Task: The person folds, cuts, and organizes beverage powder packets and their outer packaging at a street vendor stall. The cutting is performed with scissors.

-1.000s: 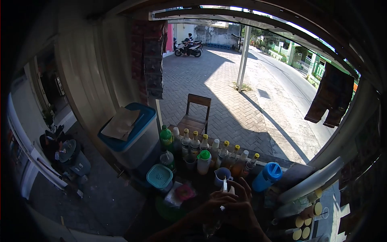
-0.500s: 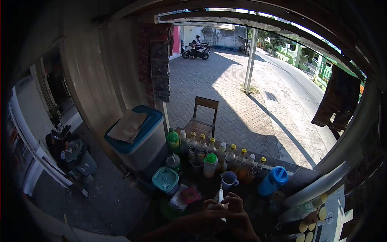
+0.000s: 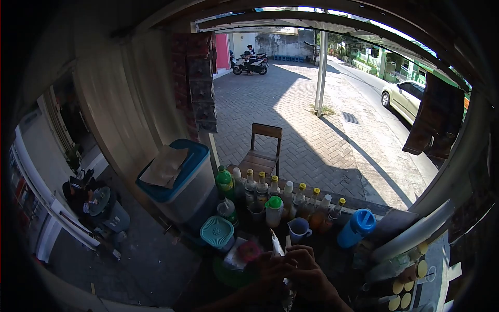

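Note:
My left hand point(image 3: 274, 266) is closed round a narrow, shiny white packet point(image 3: 277, 243) that rises to a brownish pointed tip. Its crinkled lower part point(image 3: 287, 299) shows beneath my hands. Close against it on the right, my right hand point(image 3: 305, 262) has its fingers bent and pinches a short pale stick-like piece point(image 3: 288, 241). Both hands are in deep shade above the table. Just beyond them stands a grey-blue mug point(image 3: 299, 229). Left of my hands lie a clear plastic bag with something pink point(image 3: 250, 250) and a green plate-like thing point(image 3: 228, 274).
A row of bottles point(image 3: 274, 186), many yellow-capped, lines the table's far edge. A green-topped squeeze bottle point(image 3: 274, 210), turquoise basket point(image 3: 217, 232) and large blue-lidded bin point(image 3: 176, 190) stand left; a blue jug point(image 3: 357, 229) stands right. Beyond are a wooden chair point(image 3: 266, 132) and a car point(image 3: 404, 99).
The packet now leans left, and the pale piece shows separately in my right fingers. My hands sit slightly lower. A car has come into view on the road.

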Motion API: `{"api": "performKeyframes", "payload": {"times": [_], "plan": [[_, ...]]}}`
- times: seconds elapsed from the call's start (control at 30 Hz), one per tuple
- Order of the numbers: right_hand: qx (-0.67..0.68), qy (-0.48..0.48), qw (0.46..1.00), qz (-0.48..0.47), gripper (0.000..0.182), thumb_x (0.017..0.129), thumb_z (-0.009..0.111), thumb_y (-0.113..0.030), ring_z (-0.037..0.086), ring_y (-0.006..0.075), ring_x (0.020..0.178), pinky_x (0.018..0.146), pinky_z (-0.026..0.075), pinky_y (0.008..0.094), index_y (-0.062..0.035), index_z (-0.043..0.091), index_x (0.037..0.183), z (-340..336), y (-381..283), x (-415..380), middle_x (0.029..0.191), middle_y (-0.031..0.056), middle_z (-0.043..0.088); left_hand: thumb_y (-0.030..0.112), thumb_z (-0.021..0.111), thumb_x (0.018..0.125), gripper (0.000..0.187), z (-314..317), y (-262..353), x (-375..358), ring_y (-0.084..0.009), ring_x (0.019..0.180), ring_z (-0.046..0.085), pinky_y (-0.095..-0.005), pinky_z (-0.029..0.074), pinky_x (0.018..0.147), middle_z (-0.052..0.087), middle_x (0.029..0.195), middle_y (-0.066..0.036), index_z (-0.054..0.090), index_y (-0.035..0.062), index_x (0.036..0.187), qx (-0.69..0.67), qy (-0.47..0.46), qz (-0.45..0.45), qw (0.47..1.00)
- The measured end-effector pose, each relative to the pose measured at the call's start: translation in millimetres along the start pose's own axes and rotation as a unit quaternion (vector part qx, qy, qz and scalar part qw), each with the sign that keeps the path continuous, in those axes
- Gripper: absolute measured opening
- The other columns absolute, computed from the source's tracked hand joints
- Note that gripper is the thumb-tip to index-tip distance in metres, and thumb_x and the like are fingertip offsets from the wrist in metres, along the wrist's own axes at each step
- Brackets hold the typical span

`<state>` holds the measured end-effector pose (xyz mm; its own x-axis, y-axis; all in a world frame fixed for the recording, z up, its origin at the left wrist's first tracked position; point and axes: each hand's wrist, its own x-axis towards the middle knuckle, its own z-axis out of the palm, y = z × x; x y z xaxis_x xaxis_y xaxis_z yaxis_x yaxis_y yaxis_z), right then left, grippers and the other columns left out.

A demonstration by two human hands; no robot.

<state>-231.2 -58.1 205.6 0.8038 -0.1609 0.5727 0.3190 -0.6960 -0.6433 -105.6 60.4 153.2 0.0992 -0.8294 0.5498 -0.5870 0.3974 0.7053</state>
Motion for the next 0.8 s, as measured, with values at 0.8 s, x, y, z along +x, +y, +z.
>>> {"api": "performKeyframes", "payload": {"times": [0.8], "plan": [[-0.085,-0.175,0.979,0.053,0.033,0.079,0.055,0.003,0.061,0.0267,0.099,0.073,0.056,0.0379,0.0021,0.054,0.112,-44,-48,-23,0.108,0.0152,0.054,0.015,0.069,0.079,0.022,17,4,5,-0.0192,0.126,0.047,-0.0499,0.012,0.109,0.061,0.110,0.000,0.064,0.0134,0.100,-0.159,-0.090,0.019,0.983]]}}
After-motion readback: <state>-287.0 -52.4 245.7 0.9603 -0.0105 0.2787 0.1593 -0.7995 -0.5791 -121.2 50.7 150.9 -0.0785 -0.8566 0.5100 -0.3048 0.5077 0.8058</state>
